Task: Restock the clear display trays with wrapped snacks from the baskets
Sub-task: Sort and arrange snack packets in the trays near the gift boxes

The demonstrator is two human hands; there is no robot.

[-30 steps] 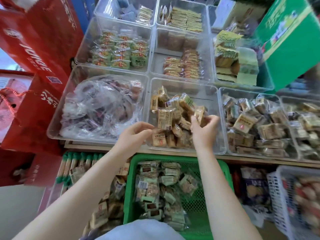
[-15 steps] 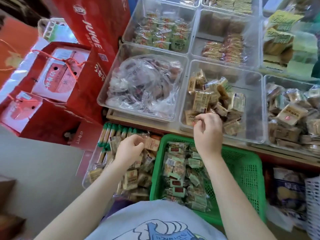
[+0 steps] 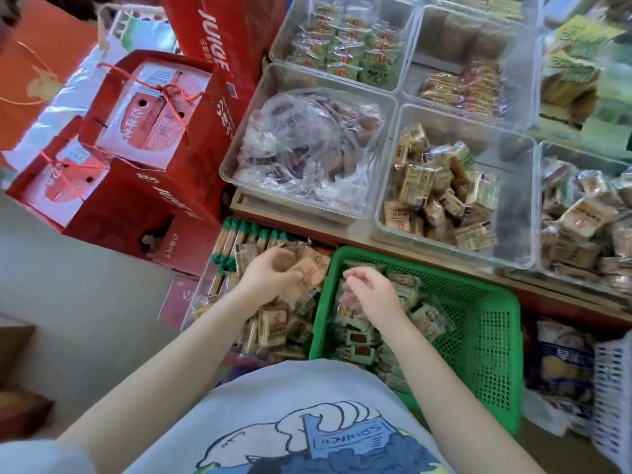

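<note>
**Two hands down at the baskets, trays sitting above**

Both hands are hanging low in the picture, at about 6 o'clock from the clear trays. Left hand (image 3: 270,277) is hovering over a clear bin (image 3: 201,302) of tan wrapped snacks (image 3: 273,328), fingers curled; blur is hiding whether it is pinching a packet, cannot tell. Right hand (image 3: 371,295) is sitting over the green basket (image 3: 478,336), fingers loosely curled above green-wrapped snacks (image 3: 359,350), nothing clearly gripped.

Half-filled tray (image 3: 513,206) of tan packets (image 3: 441,196) is lying at 12 o'clock from the green basket, on the shelf just past its rim. Touching it at 9 o'clock, another tray (image 3: 246,138) is holding a crumpled clear bag (image 3: 307,148). At 3 o'clock a further tray (image 3: 547,155) is showing more wrapped squares (image 3: 581,217). Behind, a tray of green packs (image 3: 345,46) and one with reddish bars (image 3: 461,88) are sitting.

Red gift boxes (image 3: 136,148) are stacking up at 9 o'clock from the trays. White basket (image 3: 612,388) is peeking in at the right edge. Grey printed shirt (image 3: 290,422) is filling the bottom.
</note>
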